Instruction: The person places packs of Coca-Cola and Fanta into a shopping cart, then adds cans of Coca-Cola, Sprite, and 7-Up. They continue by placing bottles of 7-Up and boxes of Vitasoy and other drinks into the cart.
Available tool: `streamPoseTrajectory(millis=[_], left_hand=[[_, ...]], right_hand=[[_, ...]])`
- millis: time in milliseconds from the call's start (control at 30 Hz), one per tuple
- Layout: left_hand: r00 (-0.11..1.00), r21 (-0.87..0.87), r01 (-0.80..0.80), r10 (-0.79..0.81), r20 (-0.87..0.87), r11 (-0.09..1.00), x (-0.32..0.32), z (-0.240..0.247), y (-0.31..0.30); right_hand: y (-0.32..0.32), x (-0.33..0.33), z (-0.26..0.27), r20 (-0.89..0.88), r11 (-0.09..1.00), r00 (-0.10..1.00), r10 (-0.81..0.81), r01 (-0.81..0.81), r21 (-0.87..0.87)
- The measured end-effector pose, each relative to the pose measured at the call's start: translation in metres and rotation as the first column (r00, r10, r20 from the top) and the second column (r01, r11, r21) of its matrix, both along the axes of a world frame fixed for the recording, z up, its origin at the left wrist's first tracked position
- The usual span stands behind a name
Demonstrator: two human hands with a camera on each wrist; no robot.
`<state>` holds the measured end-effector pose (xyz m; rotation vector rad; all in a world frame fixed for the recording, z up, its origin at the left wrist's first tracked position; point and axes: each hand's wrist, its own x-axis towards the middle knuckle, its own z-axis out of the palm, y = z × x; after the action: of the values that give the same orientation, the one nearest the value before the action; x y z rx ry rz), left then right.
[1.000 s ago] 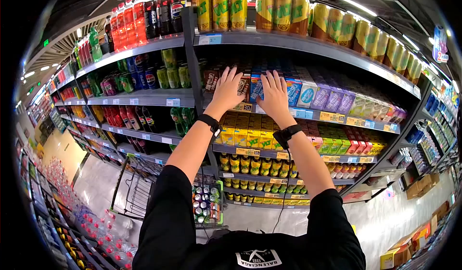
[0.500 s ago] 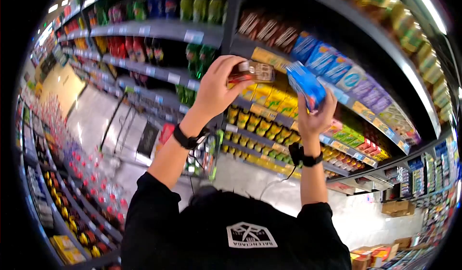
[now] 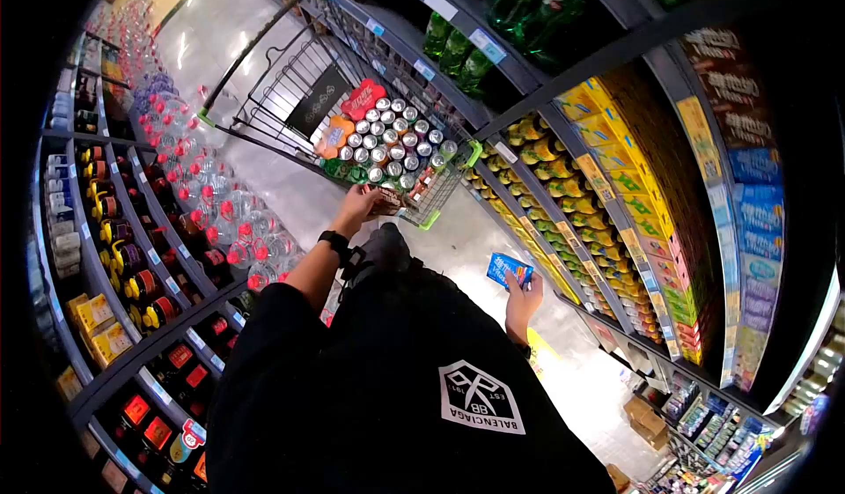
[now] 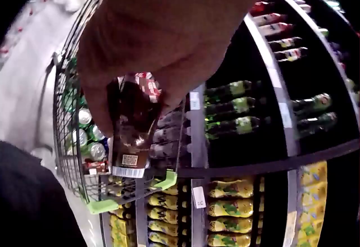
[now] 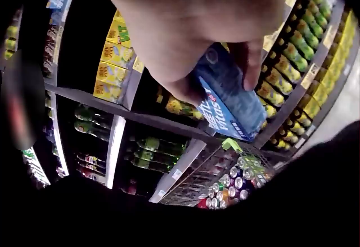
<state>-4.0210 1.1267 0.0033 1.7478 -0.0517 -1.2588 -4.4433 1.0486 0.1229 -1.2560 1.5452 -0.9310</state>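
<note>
In the head view my left hand (image 3: 356, 208) grips a brown drink carton (image 3: 387, 202) at the near end of the shopping cart (image 3: 431, 218). The left wrist view shows this carton (image 4: 132, 129) between thumb and fingers, its barcode end pointing down over the cart's basket. Out to the right, my right hand (image 3: 524, 300) holds a blue drink carton (image 3: 509, 269) above the floor. Seen from the right wrist, the blue carton (image 5: 233, 98) is pinched between thumb and fingers. Many drink cans (image 3: 387, 142) stand upright inside the cart, beside green bottles (image 3: 343, 170).
Shelves of yellow-labelled bottles (image 3: 563, 177) and yellow cartons (image 3: 616, 155) run along the right. Large red-capped water bottles (image 3: 211, 203) stand on the floor to the left, by another shelf (image 3: 167, 274). Cardboard boxes (image 3: 647, 423) lie at lower right.
Both hands have left the shelf, each with a carton. The left hand has moved down and over the cart with the brown one; the right hand has lowered with the blue one. The view has turned toward the cart.
</note>
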Motion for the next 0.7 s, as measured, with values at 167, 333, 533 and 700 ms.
streamPoseTrajectory(millis=[167, 333, 533, 700], left_hand=[[0.911, 0.171, -0.149, 0.202, -0.361, 0.974, -0.025, -0.020, -0.034], [0.684, 0.238, -0.444, 0.499, -0.533, 0.864, -0.063, -0.148, -0.062], [0.343, 0.622, -0.634, 0.888, -0.306, 0.460, -0.144, -0.358, -0.083], [0.101, 0.573, -0.715, 0.870, -0.482, 0.401, -0.160, -0.324, -0.081]], right_hand=[[0.007, 0.003, -0.007, -0.142, 0.998, 0.990, 0.014, -0.006, 0.058], [0.023, 0.015, 0.010, -0.251, 0.990, 0.968, 0.004, 0.032, 0.139], [0.051, 0.018, 0.019, -0.327, 0.976, 0.945, -0.020, 0.089, 0.197], [0.066, 0.025, 0.024, -0.400, 0.948, 0.916, -0.023, 0.147, 0.283]])
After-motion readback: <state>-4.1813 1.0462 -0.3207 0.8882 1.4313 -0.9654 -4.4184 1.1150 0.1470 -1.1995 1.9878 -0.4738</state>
